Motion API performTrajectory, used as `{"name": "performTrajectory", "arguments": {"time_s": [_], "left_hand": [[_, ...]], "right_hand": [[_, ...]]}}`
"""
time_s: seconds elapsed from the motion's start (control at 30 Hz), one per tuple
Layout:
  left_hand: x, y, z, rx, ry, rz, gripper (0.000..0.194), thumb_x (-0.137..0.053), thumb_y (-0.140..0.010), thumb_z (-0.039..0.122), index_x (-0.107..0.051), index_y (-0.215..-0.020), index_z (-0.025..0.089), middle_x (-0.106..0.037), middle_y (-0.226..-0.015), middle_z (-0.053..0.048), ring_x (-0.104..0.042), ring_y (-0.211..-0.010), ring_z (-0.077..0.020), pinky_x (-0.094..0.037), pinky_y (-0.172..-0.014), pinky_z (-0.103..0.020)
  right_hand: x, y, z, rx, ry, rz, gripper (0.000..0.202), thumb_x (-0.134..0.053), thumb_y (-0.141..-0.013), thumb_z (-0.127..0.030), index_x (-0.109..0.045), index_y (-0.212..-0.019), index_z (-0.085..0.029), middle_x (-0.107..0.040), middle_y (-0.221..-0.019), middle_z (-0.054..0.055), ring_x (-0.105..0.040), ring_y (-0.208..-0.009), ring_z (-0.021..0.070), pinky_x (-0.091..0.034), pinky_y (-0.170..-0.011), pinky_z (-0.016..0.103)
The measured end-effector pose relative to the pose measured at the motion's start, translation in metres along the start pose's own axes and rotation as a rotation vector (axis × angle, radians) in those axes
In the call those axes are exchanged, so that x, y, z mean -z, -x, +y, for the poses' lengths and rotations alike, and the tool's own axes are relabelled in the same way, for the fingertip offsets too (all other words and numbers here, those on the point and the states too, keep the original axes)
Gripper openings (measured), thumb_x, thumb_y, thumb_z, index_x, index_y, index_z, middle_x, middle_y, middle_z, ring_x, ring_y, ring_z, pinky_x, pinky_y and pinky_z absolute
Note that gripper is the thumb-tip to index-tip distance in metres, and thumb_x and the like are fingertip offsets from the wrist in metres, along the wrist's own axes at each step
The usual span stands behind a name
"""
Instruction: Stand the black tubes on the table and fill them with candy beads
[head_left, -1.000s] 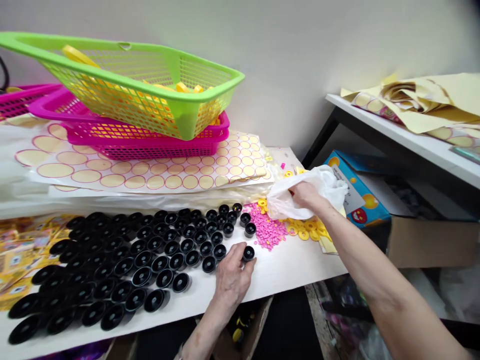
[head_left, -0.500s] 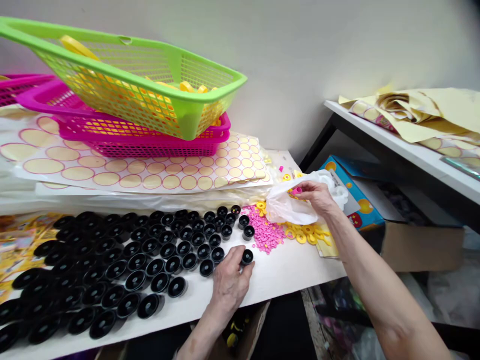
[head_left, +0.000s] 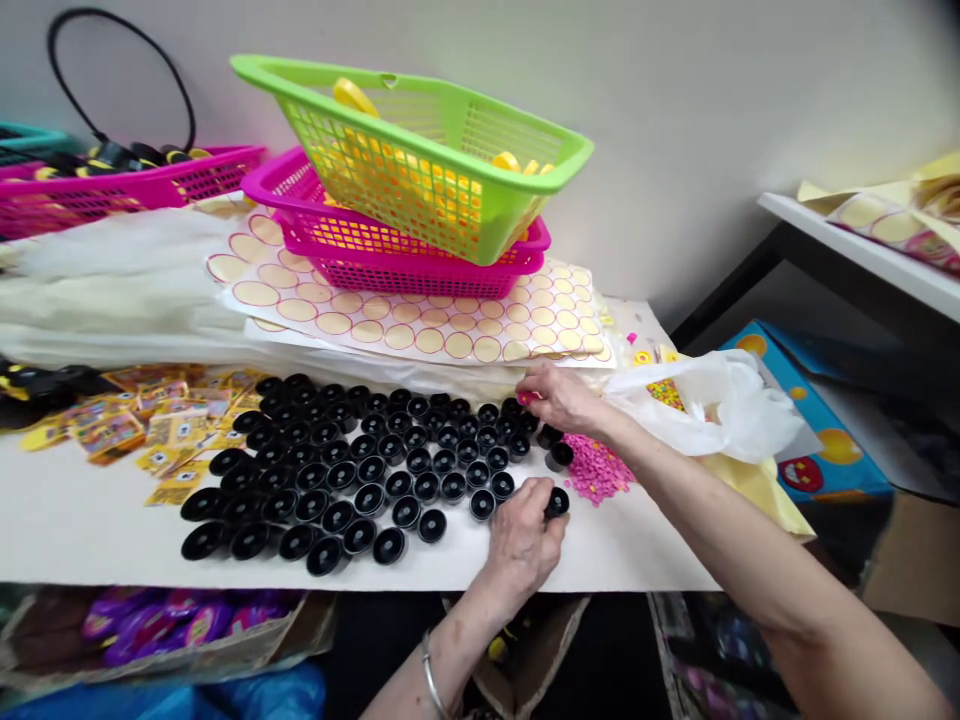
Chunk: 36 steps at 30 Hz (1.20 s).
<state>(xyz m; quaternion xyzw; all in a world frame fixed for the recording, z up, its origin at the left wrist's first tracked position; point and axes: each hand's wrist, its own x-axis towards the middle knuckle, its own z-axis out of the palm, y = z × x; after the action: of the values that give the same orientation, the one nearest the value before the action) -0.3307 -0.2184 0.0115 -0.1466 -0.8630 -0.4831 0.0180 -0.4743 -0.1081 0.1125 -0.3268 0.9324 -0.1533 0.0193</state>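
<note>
My left hand (head_left: 523,537) is closed around a small black cup (head_left: 556,503) near the table's front edge. Its open top faces up. Above the back right of many black cups (head_left: 371,470), my right hand (head_left: 564,398) pinches a small pink cup (head_left: 528,398), partly hidden by the fingers. A heap of small pink pieces (head_left: 598,468) lies below my right forearm. Behind that forearm, a white plastic bag (head_left: 697,400) lies open with tiny coloured beads (head_left: 665,394) in it.
A green basket (head_left: 450,170) of yellow parts rests tilted on a pink basket (head_left: 420,270), over sheets of round stickers (head_left: 367,332). Yellow printed packets (head_left: 169,425) lie at left. A blue box (head_left: 840,450) stands at right, beside a white shelf (head_left: 862,245). Boxes (head_left: 187,640) sit underneath.
My right hand has moved left from the white bag to above the black cups, carrying the pink cup. My left hand still holds its black cup. The view has turned left.
</note>
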Motion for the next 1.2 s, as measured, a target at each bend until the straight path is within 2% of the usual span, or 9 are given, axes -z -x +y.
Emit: {"name": "performTrajectory", "arguments": {"time_s": [0.13, 0.3, 0.4, 0.5, 0.67, 0.77, 0.83, 1.03, 1.2], "left_hand": [[0.002, 0.000, 0.002, -0.003, -0.024, -0.002, 0.020, -0.055, -0.077, 0.017, -0.055, -0.096, 0.021, -0.058, -0.087, -0.002, -0.055, -0.078, -0.0155, -0.043, -0.069, -0.026], [0.001, -0.001, 0.000, -0.015, -0.013, 0.002, 0.022, -0.055, -0.077, 0.018, -0.054, -0.099, 0.021, -0.059, -0.089, -0.002, -0.056, -0.080, -0.0159, -0.043, -0.069, -0.026], [0.000, -0.001, -0.001, -0.016, 0.003, 0.002, 0.023, -0.055, -0.077, 0.018, -0.054, -0.100, 0.021, -0.059, -0.091, -0.002, -0.056, -0.081, -0.0155, -0.044, -0.067, -0.025], [-0.001, -0.001, -0.003, -0.011, 0.022, 0.003, 0.025, -0.055, -0.077, 0.017, -0.054, -0.102, 0.021, -0.059, -0.094, -0.003, -0.056, -0.083, -0.0153, -0.044, -0.067, -0.024], [-0.002, -0.001, -0.005, 0.001, 0.024, 0.008, 0.027, -0.055, -0.077, 0.018, -0.054, -0.104, 0.021, -0.059, -0.093, -0.003, -0.057, -0.081, -0.0155, -0.045, -0.068, -0.025], [-0.002, -0.002, -0.005, -0.003, 0.010, 0.015, 0.028, -0.055, -0.076, 0.017, -0.054, -0.104, 0.020, -0.060, -0.094, -0.003, -0.057, -0.080, -0.0156, -0.045, -0.068, -0.025], [-0.002, -0.002, -0.005, -0.007, -0.001, 0.019, 0.029, -0.056, -0.076, 0.017, -0.054, -0.104, 0.020, -0.060, -0.094, -0.003, -0.058, -0.080, -0.0156, -0.045, -0.068, -0.025], [-0.001, -0.002, -0.004, -0.031, -0.020, 0.027, 0.025, -0.055, -0.077, 0.018, -0.055, -0.103, 0.021, -0.060, -0.091, -0.003, -0.058, -0.080, -0.0153, -0.046, -0.068, -0.025], [-0.002, -0.004, -0.008, -0.044, -0.014, 0.034, 0.028, -0.056, -0.078, 0.018, -0.054, -0.106, 0.020, -0.061, -0.095, -0.003, -0.059, -0.084, -0.0161, -0.047, -0.070, -0.025]], "right_hand": [[-0.004, -0.008, -0.012, 0.011, 0.351, -0.128, 0.020, -0.050, -0.075, -0.011, -0.068, -0.082, -0.013, -0.062, -0.087, 0.011, -0.050, -0.087, 0.0229, -0.032, -0.066, 0.030], [-0.007, -0.016, -0.022, 0.089, 0.496, -0.199, 0.018, -0.051, -0.077, -0.014, -0.069, -0.081, -0.011, -0.060, -0.087, 0.014, -0.047, -0.090, 0.0259, -0.032, -0.070, 0.034], [-0.003, -0.015, -0.028, 0.123, 0.524, -0.170, 0.017, -0.051, -0.077, -0.012, -0.068, -0.077, -0.011, -0.060, -0.088, 0.015, -0.046, -0.091, 0.0271, -0.032, -0.072, 0.036], [0.014, 0.008, -0.028, 0.027, 0.499, -0.026, 0.021, -0.045, -0.080, -0.009, -0.066, -0.079, -0.011, -0.060, -0.090, 0.015, -0.048, -0.089, 0.0255, -0.033, -0.070, 0.034], [0.055, 0.088, 0.019, -0.404, 0.332, 0.219, 0.022, -0.046, -0.081, -0.016, -0.064, -0.093, -0.017, -0.061, -0.094, 0.008, -0.056, -0.080, 0.0189, -0.037, -0.064, 0.028], [0.062, 0.119, 0.067, -0.811, 0.428, 0.147, 0.016, -0.051, -0.071, -0.013, -0.066, -0.078, -0.016, -0.064, -0.091, 0.012, -0.059, -0.085, 0.0257, -0.037, -0.064, 0.031], [0.054, 0.122, 0.094, -0.948, 0.357, 0.132, 0.016, -0.054, -0.064, -0.009, -0.066, -0.073, -0.013, -0.065, -0.086, 0.017, -0.060, -0.088, 0.0302, -0.039, -0.067, 0.034], [0.026, 0.106, 0.132, -0.768, -0.010, 0.160, 0.015, -0.053, -0.055, -0.009, -0.065, -0.060, -0.017, -0.066, -0.068, 0.006, -0.061, -0.078, 0.0229, -0.042, -0.065, 0.028], [0.023, 0.122, 0.143, -0.685, -0.315, 0.357, 0.022, -0.056, -0.059, -0.022, -0.067, -0.075, -0.013, -0.065, -0.066, 0.003, -0.058, -0.063, 0.0178, -0.044, -0.056, 0.026]]}}
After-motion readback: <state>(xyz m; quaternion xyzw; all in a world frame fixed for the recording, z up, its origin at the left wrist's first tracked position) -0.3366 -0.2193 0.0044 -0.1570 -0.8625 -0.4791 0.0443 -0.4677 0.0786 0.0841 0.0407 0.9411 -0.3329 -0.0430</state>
